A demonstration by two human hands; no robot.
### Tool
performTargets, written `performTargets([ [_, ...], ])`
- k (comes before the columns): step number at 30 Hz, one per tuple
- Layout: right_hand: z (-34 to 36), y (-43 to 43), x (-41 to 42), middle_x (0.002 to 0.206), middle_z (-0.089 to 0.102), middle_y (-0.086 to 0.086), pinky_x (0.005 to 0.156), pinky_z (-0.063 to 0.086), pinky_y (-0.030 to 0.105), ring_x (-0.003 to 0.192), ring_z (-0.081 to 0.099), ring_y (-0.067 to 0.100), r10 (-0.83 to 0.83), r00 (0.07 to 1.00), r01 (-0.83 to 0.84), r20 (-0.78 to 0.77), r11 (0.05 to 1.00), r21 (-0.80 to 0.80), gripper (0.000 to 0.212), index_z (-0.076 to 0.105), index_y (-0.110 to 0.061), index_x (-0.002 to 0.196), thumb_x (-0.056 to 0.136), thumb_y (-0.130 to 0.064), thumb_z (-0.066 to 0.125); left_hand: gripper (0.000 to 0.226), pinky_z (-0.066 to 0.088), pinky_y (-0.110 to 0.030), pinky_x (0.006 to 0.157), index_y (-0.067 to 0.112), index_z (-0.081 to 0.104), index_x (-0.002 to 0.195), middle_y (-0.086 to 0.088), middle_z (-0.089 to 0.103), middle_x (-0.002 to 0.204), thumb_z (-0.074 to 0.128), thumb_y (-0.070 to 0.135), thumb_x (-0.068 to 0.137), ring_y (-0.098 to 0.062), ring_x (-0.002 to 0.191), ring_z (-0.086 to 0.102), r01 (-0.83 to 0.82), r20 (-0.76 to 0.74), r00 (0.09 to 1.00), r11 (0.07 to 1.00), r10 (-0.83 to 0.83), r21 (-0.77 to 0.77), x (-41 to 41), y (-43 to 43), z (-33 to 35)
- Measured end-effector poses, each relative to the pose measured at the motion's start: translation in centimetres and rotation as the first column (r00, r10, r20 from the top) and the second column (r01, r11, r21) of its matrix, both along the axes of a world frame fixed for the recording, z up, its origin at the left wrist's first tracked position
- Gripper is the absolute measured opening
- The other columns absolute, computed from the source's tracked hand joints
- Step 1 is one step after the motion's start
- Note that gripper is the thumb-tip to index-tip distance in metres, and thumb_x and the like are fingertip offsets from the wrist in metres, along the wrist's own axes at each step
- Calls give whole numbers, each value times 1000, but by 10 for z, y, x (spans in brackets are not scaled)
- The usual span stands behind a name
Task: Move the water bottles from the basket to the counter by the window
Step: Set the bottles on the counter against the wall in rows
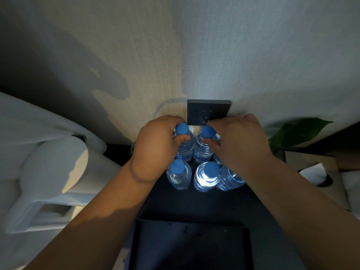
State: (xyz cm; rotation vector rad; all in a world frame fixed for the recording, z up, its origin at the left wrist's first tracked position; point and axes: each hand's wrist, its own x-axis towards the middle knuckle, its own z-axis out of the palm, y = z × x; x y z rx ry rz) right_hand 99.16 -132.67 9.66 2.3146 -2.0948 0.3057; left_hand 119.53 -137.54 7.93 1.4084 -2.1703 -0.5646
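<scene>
Several clear water bottles with blue caps stand close together on a dark counter [194, 203] against the wall. My left hand [157, 143] grips the neck of the back-left bottle [185, 147], just below its cap. My right hand [237, 139] grips the neck of the back-right bottle [202, 151]. In front of them stand a left bottle [178, 175], a brightly lit middle bottle [207, 177] and a right bottle [228, 180] partly under my right forearm. No basket shows.
A dark wall socket plate [208, 111] sits on the wall just behind the bottles. White curtain folds [48, 162] hang at the left. A green leaf [296, 131] and a tissue box [319, 172] lie at the right. A black tray [191, 246] lies near me.
</scene>
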Motion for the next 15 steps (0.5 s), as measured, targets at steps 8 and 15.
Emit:
performTargets([
  [8,-6,0,2,85,72,-3,87,38,41,78,66,24,-95,995,95,36,995,-17,31,70,-24,104,95,-53,67,26,50,-28,76,20,75,110,3,72,101,83,27,86,-13,83,64,3,9,1000,1000,-3,-2,-3,0,-1],
  [15,-8,0,1,89,73,-4,90,36,41,79,67,22,-117,991,119,71,993,-23,31,68,-24,108,97,-53,65,24,52,-30,76,21,74,110,5,70,101,81,29,88,-12,84,62,-7,23,1000,1000,7,19,-3,0,0],
])
